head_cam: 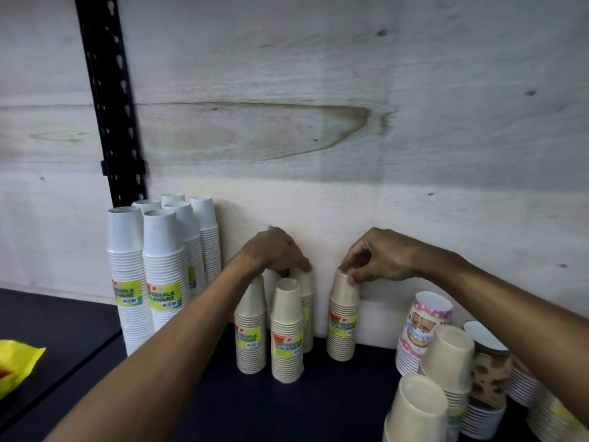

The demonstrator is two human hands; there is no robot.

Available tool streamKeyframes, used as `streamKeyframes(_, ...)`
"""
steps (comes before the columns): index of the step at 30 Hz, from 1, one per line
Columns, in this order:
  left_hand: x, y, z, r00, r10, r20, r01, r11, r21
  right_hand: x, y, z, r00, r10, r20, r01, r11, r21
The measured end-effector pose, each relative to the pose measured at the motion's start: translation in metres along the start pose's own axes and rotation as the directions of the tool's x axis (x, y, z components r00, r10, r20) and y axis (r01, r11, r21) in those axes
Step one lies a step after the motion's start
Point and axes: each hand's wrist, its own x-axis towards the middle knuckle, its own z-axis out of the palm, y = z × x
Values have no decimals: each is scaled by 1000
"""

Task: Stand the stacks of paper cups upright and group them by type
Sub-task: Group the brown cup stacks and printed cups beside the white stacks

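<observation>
Both hands grip cream cup stacks: right hand (379,260) pinching, left hand (277,250) prob. too.

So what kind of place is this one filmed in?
Probably a shop or stockroom shelf. A black slotted upright stands against a plywood back panel, and labelled retail sleeves of white cups and cream cups stand on the dark shelf.

a dark shelf (223,406) carries everything. tall white cup stacks (162,275) stand upright at the back left, cream cup stacks (285,333) upright in the middle, patterned cup stacks (420,330) and more cream ones crowd the right. a yellow packet (16,362) lies at the left edge.
</observation>
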Motion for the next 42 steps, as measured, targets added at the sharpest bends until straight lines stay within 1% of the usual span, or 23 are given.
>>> streamKeyframes(4,-2,8,7,997,69,39,-69,998,-4,-4,-1,-5,1000,9,0,-9,999,-48)
streamKeyframes(8,-2,13,13,986,131,102,-136,990,48,-9,4,-9,999,32,2,-32,997,-65)
streamKeyframes(10,-1,14,16,983,151,106,-160,984,84,-12,7,-10,999,42,6,-42,997,-65)
streamKeyframes(13,-2,14,18,985,158,68,-164,982,95,-17,11,-14,998,55,19,-54,998,-41)
streamKeyframes(16,-3,15,22,987,161,10,-161,985,56,-19,13,-13,998,62,10,-62,997,44)
streamKeyframes(18,-3,14,26,987,158,-3,-157,987,36,-20,13,-10,998,61,-7,-61,994,89)
streamKeyframes(23,-6,15,29,985,170,-18,-169,984,47,-19,12,-6,998,49,-51,-45,996,76)
streamKeyframes(27,-9,13,25,989,143,-43,-142,989,37,-19,11,0,995,36,-97,-34,999,24)
streamKeyframes(29,-11,12,25,990,132,-39,-131,991,36,-19,9,4,993,28,-115,-25,999,27)
streamKeyframes(32,-12,12,26,987,156,-38,-153,986,67,-18,5,6,992,27,-124,-22,999,47)
streamKeyframes(37,-13,10,25,985,159,-65,-153,984,87,-16,3,12,983,40,-180,-33,999,40)
streamKeyframes(39,-14,9,25,986,155,-60,-148,984,100,-16,4,14,982,40,-186,-33,999,38)
streamKeyframes(42,-15,9,25,987,155,-51,-147,981,128,-16,3,12,987,35,-158,-33,999,20)
